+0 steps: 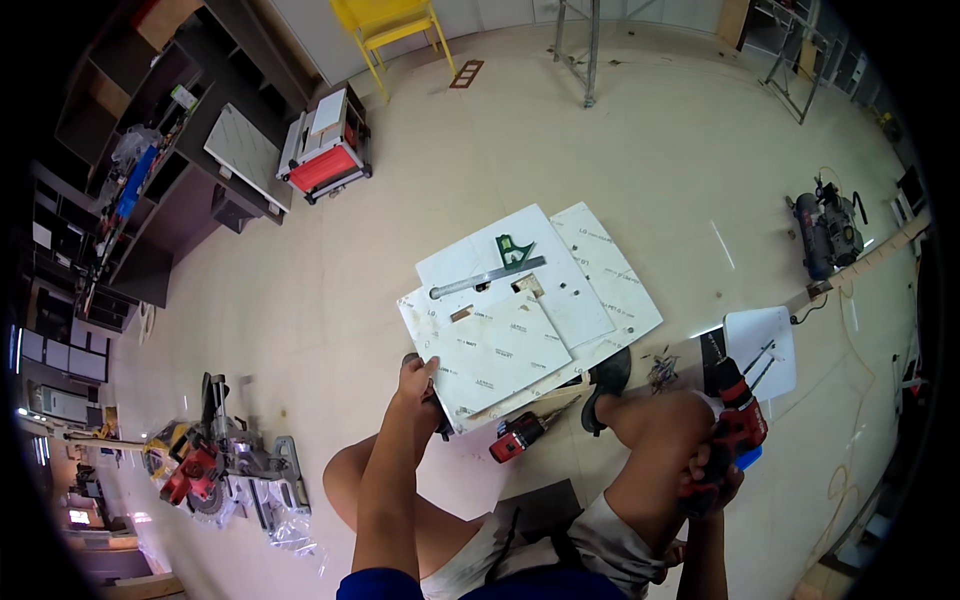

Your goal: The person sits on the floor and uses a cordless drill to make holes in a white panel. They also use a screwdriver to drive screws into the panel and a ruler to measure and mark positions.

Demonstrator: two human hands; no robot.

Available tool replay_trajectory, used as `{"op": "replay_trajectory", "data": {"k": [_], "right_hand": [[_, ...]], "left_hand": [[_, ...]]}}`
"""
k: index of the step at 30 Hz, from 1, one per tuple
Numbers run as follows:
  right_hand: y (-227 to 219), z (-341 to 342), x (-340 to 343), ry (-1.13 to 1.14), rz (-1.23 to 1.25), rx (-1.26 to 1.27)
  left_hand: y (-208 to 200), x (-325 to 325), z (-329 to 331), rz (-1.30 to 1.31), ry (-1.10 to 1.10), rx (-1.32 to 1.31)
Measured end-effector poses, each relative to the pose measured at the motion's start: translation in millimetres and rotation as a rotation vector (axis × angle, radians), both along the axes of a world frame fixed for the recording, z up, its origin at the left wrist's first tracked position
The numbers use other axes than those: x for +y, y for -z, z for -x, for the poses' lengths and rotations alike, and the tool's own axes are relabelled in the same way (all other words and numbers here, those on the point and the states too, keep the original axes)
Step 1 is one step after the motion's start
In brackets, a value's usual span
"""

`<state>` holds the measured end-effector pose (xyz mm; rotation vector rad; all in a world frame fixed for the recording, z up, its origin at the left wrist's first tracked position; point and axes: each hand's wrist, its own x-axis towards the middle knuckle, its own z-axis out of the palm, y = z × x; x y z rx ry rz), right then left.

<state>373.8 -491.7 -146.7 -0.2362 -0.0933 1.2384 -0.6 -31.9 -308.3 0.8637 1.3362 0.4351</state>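
Note:
My left hand (417,378) grips the left edge of the top white panel (500,350), with its thumb lying on the face. That panel has two rough cutouts near its far edge and rests on other white panels (615,270). On the stack lies a combination square (487,278) with a green head (514,252). My right hand (712,485) is wrapped round the handle of a red and black cordless drill (738,410), held beside my right knee with its bit pointing away from me. A second red drill (517,436) lies on the floor between my legs.
Loose screws (662,370) and a white tray-like board (775,340) lie on the floor at right. An air compressor (828,228) stands farther right, a miter saw (225,470) at left. Beyond are a table saw (325,150), dark shelving (170,190) and a yellow chair (390,28).

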Motion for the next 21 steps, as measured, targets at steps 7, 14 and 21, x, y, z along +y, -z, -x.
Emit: {"op": "replay_trajectory", "data": {"k": [7,14,21], "right_hand": [[-9.5,12.2,20.0,0.01,0.106,-0.108],[-16.0,14.7,31.4,0.007,0.136,-0.152],[-21.5,18.7,32.8,0.01,0.145,-0.17]], "left_hand": [[33.0,13.0,4.9,-0.082,0.124,0.308],[76.3,11.9,15.4,-0.187,0.156,0.379],[60.3,-21.5,26.9,-0.098,0.188,0.335]]}}
